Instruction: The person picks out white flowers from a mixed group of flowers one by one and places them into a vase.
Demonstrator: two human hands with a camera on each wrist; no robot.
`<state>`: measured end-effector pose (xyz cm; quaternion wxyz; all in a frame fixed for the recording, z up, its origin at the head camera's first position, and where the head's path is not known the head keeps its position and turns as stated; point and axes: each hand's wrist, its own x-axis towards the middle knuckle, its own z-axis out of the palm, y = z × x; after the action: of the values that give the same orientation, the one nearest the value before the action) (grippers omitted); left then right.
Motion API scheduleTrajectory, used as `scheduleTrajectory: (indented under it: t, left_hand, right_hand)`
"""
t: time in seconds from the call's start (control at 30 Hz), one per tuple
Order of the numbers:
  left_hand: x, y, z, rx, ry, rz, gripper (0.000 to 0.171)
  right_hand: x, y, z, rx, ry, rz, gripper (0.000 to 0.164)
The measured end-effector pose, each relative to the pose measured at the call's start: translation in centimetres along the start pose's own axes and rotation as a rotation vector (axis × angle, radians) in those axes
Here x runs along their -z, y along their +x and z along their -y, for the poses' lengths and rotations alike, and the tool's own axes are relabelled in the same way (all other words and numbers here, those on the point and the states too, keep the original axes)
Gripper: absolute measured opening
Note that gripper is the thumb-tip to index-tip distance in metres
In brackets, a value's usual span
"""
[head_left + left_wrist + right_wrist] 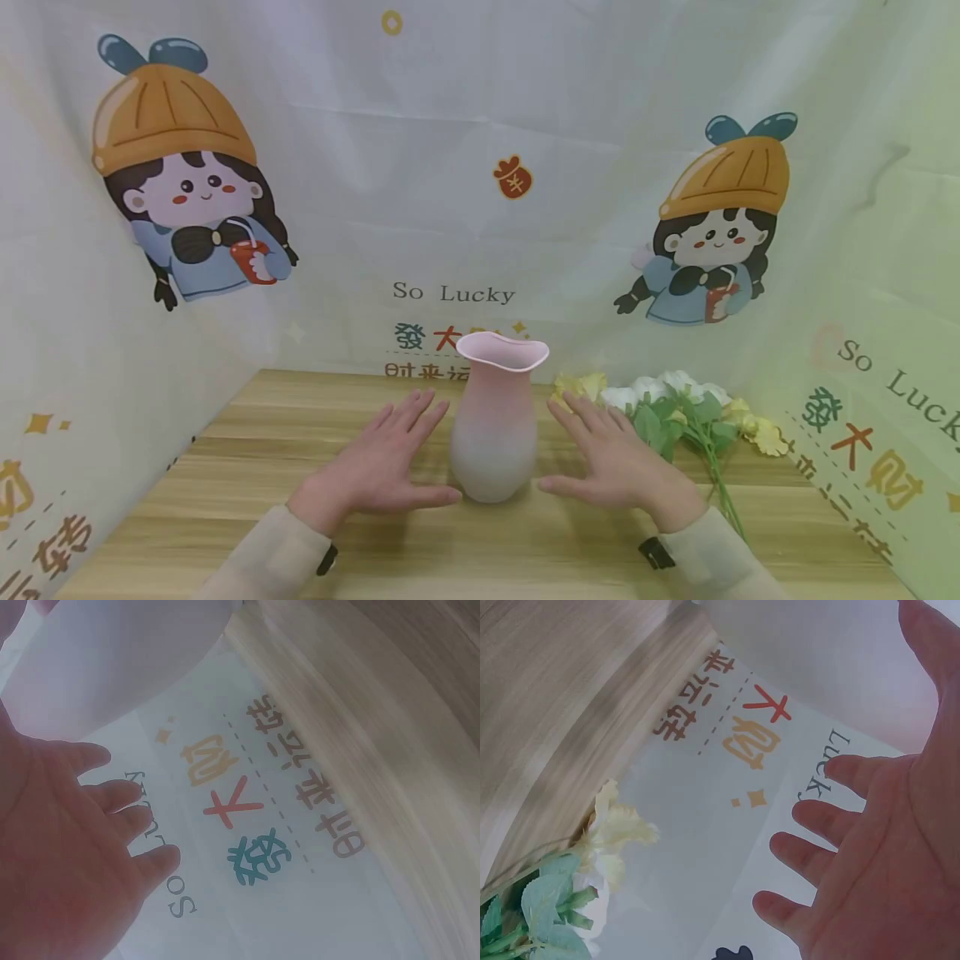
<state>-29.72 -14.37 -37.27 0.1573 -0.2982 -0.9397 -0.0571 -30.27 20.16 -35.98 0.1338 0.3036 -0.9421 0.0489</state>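
Note:
A vase (495,433), pink at its wavy rim and fading to pale grey below, stands upright on the wooden table. My left hand (382,467) is just left of it, fingers spread and straight, the thumb tip close to the vase's base. On the other side my right hand (611,467) mirrors this, its thumb pointing toward the vase. Whether either thumb touches the vase is hard to tell. In the left wrist view the palm (67,847) holds nothing. The right wrist view likewise shows a bare palm (885,862) beside the vase (817,660).
Artificial flowers (675,408) with white and yellow blooms and green stems lie on the table (225,492) right of the vase, partly behind my right hand. A printed cloth (480,217) hangs behind and along both sides of the table.

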Motion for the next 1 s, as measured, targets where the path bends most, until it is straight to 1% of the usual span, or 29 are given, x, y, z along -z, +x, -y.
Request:
scheduleTrajectory:
  t: [0.33, 0.47, 0.57, 0.7, 0.8, 0.9, 1.0]
  left_hand:
    - [0.1, 0.1, -0.1, 0.002, -0.005, -0.010, 0.116]
    - [-0.1, 0.3, -0.1, 0.004, -0.026, -0.023, 0.116]
    - [-0.3, 0.6, -0.2, 0.024, -0.065, -0.026, 0.116]
    - [-0.4, 1.1, -0.6, 0.070, -0.127, -0.014, 0.116]
    - [-0.6, 1.6, -1.0, 0.092, -0.166, -0.009, 0.117]
    - [-0.8, 2.3, -1.4, 0.096, -0.214, -0.024, 0.115]
    - [-0.9, 3.0, -1.6, 0.080, -0.278, -0.050, 0.113]
  right_hand:
    - [0.0, 0.1, 0.0, 0.006, -0.002, 0.002, 0.101]
    - [-0.2, 0.1, -0.1, 0.005, -0.010, 0.002, 0.102]
    - [-0.3, 0.1, -0.1, 0.003, -0.017, 0.000, 0.102]
    - [-0.5, 0.0, -0.1, 0.000, -0.013, -0.002, 0.102]
    - [-0.5, 0.0, -0.1, -0.001, -0.013, 0.000, 0.101]
    - [-0.5, 0.0, 0.0, -0.002, -0.013, 0.003, 0.100]
    - [-0.5, 0.0, 0.1, -0.002, -0.013, 0.006, 0.100]
